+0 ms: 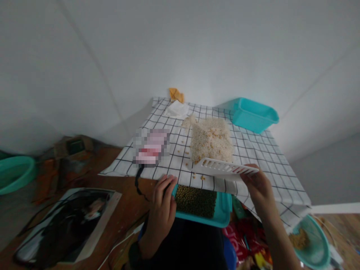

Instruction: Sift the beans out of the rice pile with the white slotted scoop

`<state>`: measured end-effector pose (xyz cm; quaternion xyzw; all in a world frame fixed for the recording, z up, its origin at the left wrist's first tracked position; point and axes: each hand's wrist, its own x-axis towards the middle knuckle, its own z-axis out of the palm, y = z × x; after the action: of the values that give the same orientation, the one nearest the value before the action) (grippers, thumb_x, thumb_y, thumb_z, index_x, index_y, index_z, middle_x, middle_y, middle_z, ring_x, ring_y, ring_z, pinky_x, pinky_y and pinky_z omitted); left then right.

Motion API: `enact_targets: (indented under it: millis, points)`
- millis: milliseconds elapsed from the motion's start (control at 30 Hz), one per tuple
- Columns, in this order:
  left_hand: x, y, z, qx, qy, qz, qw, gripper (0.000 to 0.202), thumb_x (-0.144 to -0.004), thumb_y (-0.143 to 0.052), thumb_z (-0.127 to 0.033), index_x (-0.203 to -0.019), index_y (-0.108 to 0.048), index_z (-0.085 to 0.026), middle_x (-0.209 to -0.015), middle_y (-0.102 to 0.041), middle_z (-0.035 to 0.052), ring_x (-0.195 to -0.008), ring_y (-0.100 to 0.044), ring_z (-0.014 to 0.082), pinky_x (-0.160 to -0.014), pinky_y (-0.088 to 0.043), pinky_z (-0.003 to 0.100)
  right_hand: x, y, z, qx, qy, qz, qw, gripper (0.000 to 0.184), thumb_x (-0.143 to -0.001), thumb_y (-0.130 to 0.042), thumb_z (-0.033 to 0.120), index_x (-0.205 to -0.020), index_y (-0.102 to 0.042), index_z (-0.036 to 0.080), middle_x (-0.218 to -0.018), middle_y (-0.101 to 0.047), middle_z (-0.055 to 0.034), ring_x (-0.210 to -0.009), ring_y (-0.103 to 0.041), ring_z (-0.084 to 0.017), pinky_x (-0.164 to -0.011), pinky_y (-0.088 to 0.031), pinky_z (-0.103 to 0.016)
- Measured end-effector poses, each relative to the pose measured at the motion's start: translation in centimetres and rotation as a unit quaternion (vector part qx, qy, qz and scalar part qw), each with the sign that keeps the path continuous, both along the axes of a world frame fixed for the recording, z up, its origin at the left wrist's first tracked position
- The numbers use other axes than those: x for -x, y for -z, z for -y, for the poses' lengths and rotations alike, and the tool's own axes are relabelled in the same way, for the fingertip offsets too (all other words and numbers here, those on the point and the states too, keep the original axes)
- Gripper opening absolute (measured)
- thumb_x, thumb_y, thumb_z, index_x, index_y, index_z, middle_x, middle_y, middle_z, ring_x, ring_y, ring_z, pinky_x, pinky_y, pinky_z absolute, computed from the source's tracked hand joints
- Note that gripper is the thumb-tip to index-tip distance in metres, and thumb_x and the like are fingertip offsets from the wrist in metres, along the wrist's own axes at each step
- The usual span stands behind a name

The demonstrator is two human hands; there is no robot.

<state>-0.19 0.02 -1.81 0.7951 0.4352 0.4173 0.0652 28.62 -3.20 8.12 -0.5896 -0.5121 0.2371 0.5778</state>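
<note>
My right hand is closed on the right end of a white slotted plastic panel. The panel is tilted along the near side of a heap of pale rice-like grain, which has yellow kernels scattered on it. Below the table's near edge, a teal tray lies over my lap, holding yellow and dark green beans side by side. My left hand grips the left end of this tray, fingertips by the cloth's edge. A few loose kernels lie on the cloth between panel and tray.
A checked cloth covers the table. A teal bin stands at the back right. White tissue and a yellow cloth lie at the back left, a blurred-out phone at the left. A green basin is low at right.
</note>
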Motion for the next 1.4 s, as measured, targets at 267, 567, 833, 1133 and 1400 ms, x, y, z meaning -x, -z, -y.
enact_targets:
  millis: [267, 567, 833, 1133, 1400]
  points:
    - [0.0, 0.1, 0.0, -0.006, 0.008, 0.002, 1.000, 0.060, -0.095, -0.041, 0.001, -0.152, -0.039, -0.018, -0.143, -0.049, 0.0136, -0.147, -0.037, 0.0262, -0.123, -0.035, 0.047, -0.9, -1.0, 0.6, 0.006, -0.006, -0.006, 1.000, 0.014, -0.085, -0.075, 0.037, -0.089, -0.071, 0.024, -0.081, -0.070, -0.0018, -0.078, -0.067, -0.019, -0.071, -0.054, -0.027]
    - [-0.1, 0.1, 0.0, 0.009, 0.011, 0.010, 1.000, 0.062, -0.095, -0.041, 0.001, -0.153, -0.037, -0.020, -0.144, -0.049, 0.0127, -0.148, -0.036, 0.0260, -0.123, -0.035, 0.048, 1.5, 0.4, -0.4, 0.006, 0.061, 0.000, 0.998, 0.017, -0.089, -0.068, 0.037, -0.098, -0.069, 0.023, -0.097, -0.074, -0.0045, -0.091, -0.068, -0.021, -0.080, -0.053, -0.033]
    - [0.0, -0.1, 0.2, 0.013, 0.007, 0.007, 1.000, 0.061, -0.095, -0.041, 0.001, -0.152, -0.039, -0.020, -0.143, -0.050, 0.0125, -0.147, -0.036, 0.0257, -0.122, -0.036, 0.048, 4.5, 0.0, -0.7, 0.040, 0.112, 0.041, 0.992, 0.024, -0.091, -0.065, 0.038, -0.106, -0.067, 0.020, -0.105, -0.073, -0.0093, -0.096, -0.068, -0.025, -0.082, -0.051, -0.036]
    - [0.2, -0.1, 0.2, 0.014, 0.016, -0.002, 1.000, 0.061, -0.094, -0.041, 0.003, -0.151, -0.041, -0.018, -0.143, -0.050, 0.0127, -0.147, -0.037, 0.0254, -0.123, -0.035, 0.048, 5.8, 0.0, -1.0, 0.036, 0.143, 0.060, 0.987, 0.024, -0.091, -0.061, 0.037, -0.106, -0.065, 0.019, -0.103, -0.071, -0.0100, -0.092, -0.067, -0.024, -0.079, -0.051, -0.036]
    - [0.3, -0.4, 0.2, 0.007, 0.015, -0.008, 1.000, 0.061, -0.094, -0.041, 0.001, -0.152, -0.040, -0.019, -0.143, -0.053, 0.0121, -0.146, -0.040, 0.0254, -0.122, -0.039, 0.047, 6.2, 0.4, -4.2, 0.008, 0.126, 0.065, 0.990, 0.024, -0.089, -0.060, 0.036, -0.107, -0.062, 0.020, -0.096, -0.070, -0.0083, -0.086, -0.065, -0.023, -0.075, -0.050, -0.036]
